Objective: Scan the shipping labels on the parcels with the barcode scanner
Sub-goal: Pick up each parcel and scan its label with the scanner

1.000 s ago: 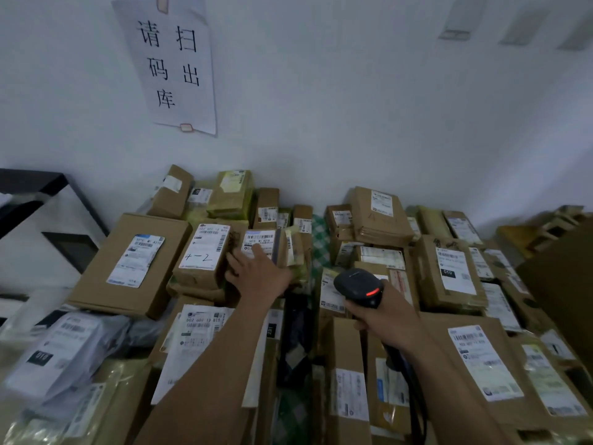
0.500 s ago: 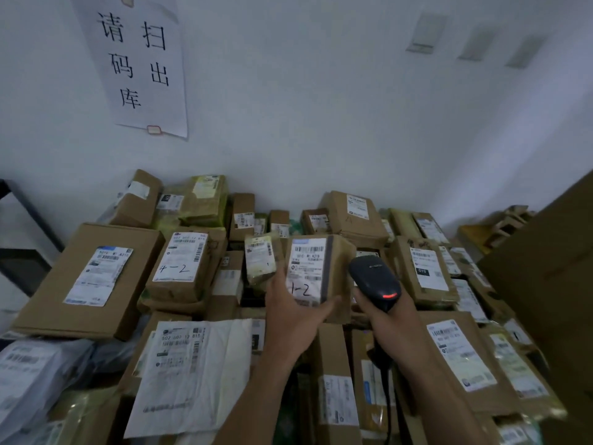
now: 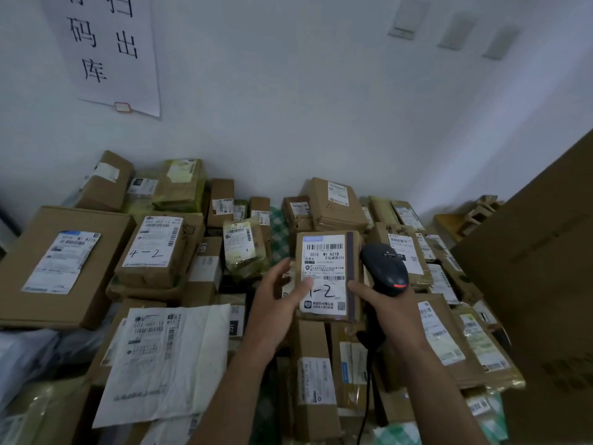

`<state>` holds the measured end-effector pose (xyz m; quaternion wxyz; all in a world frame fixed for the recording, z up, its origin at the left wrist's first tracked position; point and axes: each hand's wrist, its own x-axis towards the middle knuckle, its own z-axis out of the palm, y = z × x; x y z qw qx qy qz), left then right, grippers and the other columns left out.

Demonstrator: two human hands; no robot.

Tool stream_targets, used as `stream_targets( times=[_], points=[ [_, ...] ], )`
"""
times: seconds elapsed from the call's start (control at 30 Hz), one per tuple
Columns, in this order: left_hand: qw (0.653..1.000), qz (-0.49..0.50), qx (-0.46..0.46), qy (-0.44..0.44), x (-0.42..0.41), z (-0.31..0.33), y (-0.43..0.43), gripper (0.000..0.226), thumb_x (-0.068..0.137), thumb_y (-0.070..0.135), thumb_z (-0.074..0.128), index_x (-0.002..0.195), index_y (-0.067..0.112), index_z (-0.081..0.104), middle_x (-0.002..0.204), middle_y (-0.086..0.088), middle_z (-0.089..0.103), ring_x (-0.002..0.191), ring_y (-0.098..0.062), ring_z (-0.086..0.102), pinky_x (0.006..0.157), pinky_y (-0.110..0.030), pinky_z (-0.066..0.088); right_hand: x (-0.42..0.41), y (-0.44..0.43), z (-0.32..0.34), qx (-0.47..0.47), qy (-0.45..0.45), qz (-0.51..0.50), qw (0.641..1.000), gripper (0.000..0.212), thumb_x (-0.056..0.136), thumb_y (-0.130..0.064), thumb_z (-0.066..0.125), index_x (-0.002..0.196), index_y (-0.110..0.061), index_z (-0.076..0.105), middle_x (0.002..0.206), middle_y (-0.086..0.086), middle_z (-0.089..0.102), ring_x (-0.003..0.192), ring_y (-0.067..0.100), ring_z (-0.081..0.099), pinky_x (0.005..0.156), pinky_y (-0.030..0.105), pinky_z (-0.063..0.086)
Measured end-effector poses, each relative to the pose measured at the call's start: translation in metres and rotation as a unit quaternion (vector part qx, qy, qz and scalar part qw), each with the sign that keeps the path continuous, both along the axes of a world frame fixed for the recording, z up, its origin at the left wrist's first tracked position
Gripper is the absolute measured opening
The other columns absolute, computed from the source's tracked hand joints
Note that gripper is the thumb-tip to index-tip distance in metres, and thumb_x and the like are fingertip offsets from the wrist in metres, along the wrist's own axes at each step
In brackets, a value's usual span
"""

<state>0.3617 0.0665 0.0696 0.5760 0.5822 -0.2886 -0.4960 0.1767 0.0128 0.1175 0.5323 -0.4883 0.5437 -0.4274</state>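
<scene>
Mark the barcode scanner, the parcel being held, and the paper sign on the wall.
barcode scanner (image 3: 385, 268), head view, top of its dark head.
held parcel (image 3: 324, 268), head view, middle of its white label.
paper sign (image 3: 106, 59), head view, its printed face.

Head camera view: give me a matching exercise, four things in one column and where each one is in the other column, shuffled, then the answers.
Things
1. barcode scanner
2. parcel marked 1-2
3. box marked 4-2
4. paper sign

Places
A. stuck on the wall
B. held up by the left hand, label toward the camera
C. gripped in the right hand
D. lying flat, left of both hands

Pairs: 1-C, 2-B, 3-D, 4-A
</scene>
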Motion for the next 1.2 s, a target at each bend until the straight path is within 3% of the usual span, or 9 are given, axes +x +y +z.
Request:
stream_targets(
  times=[0.1, 0.2, 0.43, 0.57, 0.7, 0.83, 0.97, 1.1, 1.2],
  points=[
    [0.996, -0.045, 0.033, 0.063, 0.015, 0.006, -0.008, 0.079, 0.070, 0.051, 0.088, 0.142, 0.041, 0.056, 0.132, 0.009, 0.069, 0.120, -0.015, 0.066, 0.107, -0.049, 0.050, -0.008, -0.006, 0.006, 0.024, -0.016, 0.042, 0.999, 0.068, 0.057, -0.022, 0.095, 0.118, -0.031, 0.067, 0.108, 0.002, 0.079, 0.100, 0.026, 0.076, 0.088, 0.056, 0.060],
    [0.992, -0.105, 0.030, 0.067, 0.020, 0.012, -0.011, 0.062, 0.082, 0.030, 0.081, 0.140, 0.035, 0.059, 0.120, 0.006, 0.075, 0.113, -0.020, 0.071, 0.102, -0.052, 0.054, -0.012, -0.008, 0.011, 0.013, -0.011, 0.084, 0.996, 0.068, 0.060, -0.016, 0.091, 0.123, -0.025, 0.066, 0.109, -0.001, 0.079, 0.102, 0.022, 0.076, 0.082, 0.043, 0.061],
    [1.000, -0.012, 0.019, 0.016, 0.020, 0.005, -0.023, 0.110, 0.057, 0.044, 0.099, 0.149, 0.053, 0.038, 0.132, 0.007, 0.066, 0.121, -0.019, 0.065, 0.098, -0.054, 0.057, -0.015, -0.018, 0.012, -0.029, 0.084, 0.039, 0.995, 0.039, 0.083, -0.022, 0.086, 0.117, -0.030, 0.070, 0.100, -0.010, 0.079, 0.093, 0.009, 0.074, 0.076, 0.033, 0.059],
    [0.997, 0.049, -0.001, -0.055, 0.010, 0.006, -0.037, 0.105, 0.082, 0.019, 0.086, 0.158, 0.046, 0.019, 0.129, 0.015, 0.060, 0.106, -0.003, 0.065, 0.073, -0.021, 0.057, -0.013, -0.013, 0.018, -0.092, 0.160, 0.078, 0.980, 0.027, 0.084, -0.023, 0.084, 0.103, -0.034, 0.069, 0.086, -0.017, 0.076, 0.082, -0.005, 0.069, 0.064, 0.010, 0.049],
    [0.996, 0.074, -0.020, -0.050, 0.003, 0.000, -0.053, 0.113, 0.085, 0.007, 0.083, 0.163, 0.041, 0.009, 0.132, 0.009, 0.059, 0.079, 0.016, 0.066, 0.059, -0.011, 0.055, -0.005, -0.007, 0.019, -0.074, 0.211, 0.126, 0.967, 0.037, 0.089, -0.032, 0.080, 0.121, -0.036, 0.065, 0.098, -0.014, 0.075, 0.082, 0.003, 0.073, 0.070, 0.022, 0.053],
    [0.995, 0.083, -0.022, -0.050, -0.002, -0.003, -0.061, 0.116, 0.085, 0.003, 0.081, 0.163, 0.041, 0.004, 0.146, 0.003, 0.054, 0.086, 0.010, 0.061, 0.060, -0.012, 0.056, -0.001, -0.005, 0.024, -0.051, 0.217, 0.158, 0.962, 0.029, 0.093, -0.025, 0.076, 0.119, -0.026, 0.064, 0.089, -0.007, 0.077, 0.065, 0.008, 0.074, 0.057, 0.013, 0.050],
    [0.995, 0.085, -0.017, -0.055, -0.002, -0.007, -0.063, 0.116, 0.085, 0.003, 0.081, 0.162, 0.043, 0.004, 0.150, 0.000, 0.053, 0.090, 0.007, 0.061, 0.061, -0.015, 0.058, 0.000, -0.002, 0.027, -0.044, 0.212, 0.163, 0.962, 0.021, 0.093, -0.024, 0.076, 0.110, -0.028, 0.065, 0.077, -0.006, 0.077, 0.064, 0.010, 0.074, 0.059, 0.019, 0.056],
    [0.993, 0.096, 0.002, -0.061, 0.000, -0.012, -0.063, 0.114, 0.084, 0.006, 0.082, 0.162, 0.042, 0.007, 0.152, -0.003, 0.052, 0.120, -0.019, 0.065, 0.074, -0.030, 0.062, 0.000, 0.000, 0.030, -0.041, 0.204, 0.168, 0.963, 0.022, 0.094, -0.024, 0.076, 0.109, -0.032, 0.063, 0.072, -0.008, 0.074, 0.058, 0.007, 0.070, 0.052, 0.012, 0.048],
    [0.993, 0.100, 0.008, -0.062, 0.003, -0.016, -0.065, 0.112, 0.084, 0.008, 0.083, 0.162, 0.041, 0.011, 0.150, -0.004, 0.054, 0.123, -0.022, 0.064, 0.073, -0.027, 0.061, 0.000, -0.001, 0.030, -0.035, 0.208, 0.168, 0.963, 0.022, 0.093, -0.024, 0.076, 0.110, -0.031, 0.063, 0.070, -0.010, 0.074, 0.057, 0.006, 0.069, 0.051, 0.012, 0.048]
  ],
)
